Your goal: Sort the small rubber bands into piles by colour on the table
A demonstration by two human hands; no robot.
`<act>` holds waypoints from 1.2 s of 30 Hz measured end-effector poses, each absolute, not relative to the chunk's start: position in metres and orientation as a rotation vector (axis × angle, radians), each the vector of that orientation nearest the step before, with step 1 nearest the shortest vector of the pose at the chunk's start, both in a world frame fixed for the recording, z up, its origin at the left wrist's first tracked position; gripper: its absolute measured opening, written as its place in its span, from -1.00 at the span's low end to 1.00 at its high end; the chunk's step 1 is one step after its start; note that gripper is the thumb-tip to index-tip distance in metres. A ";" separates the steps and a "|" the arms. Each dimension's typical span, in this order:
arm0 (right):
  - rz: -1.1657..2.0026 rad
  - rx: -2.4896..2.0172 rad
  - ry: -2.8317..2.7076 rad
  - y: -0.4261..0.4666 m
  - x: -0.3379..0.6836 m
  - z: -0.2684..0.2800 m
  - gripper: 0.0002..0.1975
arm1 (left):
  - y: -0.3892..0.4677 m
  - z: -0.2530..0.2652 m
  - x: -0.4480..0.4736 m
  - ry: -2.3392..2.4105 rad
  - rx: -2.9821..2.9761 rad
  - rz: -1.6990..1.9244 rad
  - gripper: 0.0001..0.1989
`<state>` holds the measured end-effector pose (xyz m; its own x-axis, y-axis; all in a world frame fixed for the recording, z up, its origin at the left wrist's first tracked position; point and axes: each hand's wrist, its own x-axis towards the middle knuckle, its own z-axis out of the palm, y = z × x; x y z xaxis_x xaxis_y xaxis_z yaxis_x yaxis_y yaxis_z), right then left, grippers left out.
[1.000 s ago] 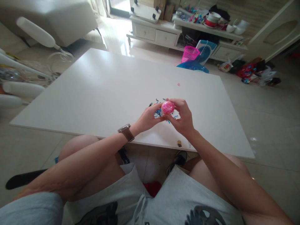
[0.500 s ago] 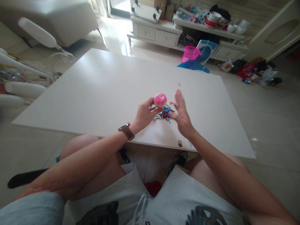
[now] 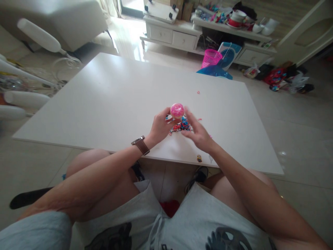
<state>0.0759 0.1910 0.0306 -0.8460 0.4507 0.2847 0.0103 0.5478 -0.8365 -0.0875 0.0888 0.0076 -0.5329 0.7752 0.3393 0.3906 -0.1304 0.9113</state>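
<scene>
My left hand [image 3: 161, 125] grips a small round container [image 3: 177, 110] with a shiny pink top, held just above the table. Thumb and fingers close round its left side. To its right, my right hand [image 3: 199, 133] has its fingers stretched out and thumb apart, the fingertips close beside the container; I cannot tell whether they touch it. Beneath both hands lies a pile of small blue, black and red rubber bands [image 3: 183, 125], partly hidden by them. A small yellow minion figure [image 3: 199, 158] is at the table's near edge.
The white table [image 3: 111, 104] spreads out in front of me. A few loose pink bits [image 3: 198, 92] lie on it. Beyond its far edge are a blue chair back [image 3: 214, 71], a pink basket [image 3: 211, 58] and a white cabinet [image 3: 171, 37]. White curved rails [image 3: 39, 36] stand at the left.
My right hand has moved left, its fingers now close to the container. More pink bits show on the table near it. The left hand still holds the container in about the same place.
</scene>
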 end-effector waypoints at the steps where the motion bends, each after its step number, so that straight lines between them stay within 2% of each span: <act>1: 1.259 -0.354 -2.334 0.191 0.076 0.030 -0.07 | 0.089 0.009 -0.087 1.826 1.300 1.710 -0.74; 5: 1.148 -0.452 -2.173 0.191 0.075 0.028 -0.08 | 0.088 0.011 -0.087 1.812 1.282 1.706 -0.72; 9: 1.260 -0.350 -2.350 0.188 0.075 0.026 -0.07 | 0.088 0.009 -0.086 1.793 1.269 1.717 -0.71; 13: 1.124 -0.402 -2.232 0.188 0.074 0.027 -0.03 | 0.088 0.006 -0.087 1.771 1.280 1.729 -0.71; 24: 1.256 -0.317 -2.419 0.190 0.077 0.034 0.09 | 0.091 -0.005 -0.089 1.636 1.276 1.796 -0.68; 29: 1.178 -0.375 -2.304 0.187 0.076 0.034 0.13 | 0.089 -0.005 -0.088 1.621 1.283 1.783 -0.65; 32: 1.255 -0.330 -2.388 0.188 0.075 0.033 0.09 | 0.088 -0.004 -0.088 1.640 1.291 1.781 -0.67; 36: 1.153 -0.476 -2.173 0.191 0.076 0.031 0.04 | 0.088 0.000 -0.088 1.717 1.333 1.756 -0.71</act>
<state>0.0757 0.1914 0.0313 -0.7394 0.5709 0.3570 0.0242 0.5524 -0.8332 -0.0876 0.0879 0.0004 -0.4988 0.7826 0.3724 0.3547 -0.2078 0.9116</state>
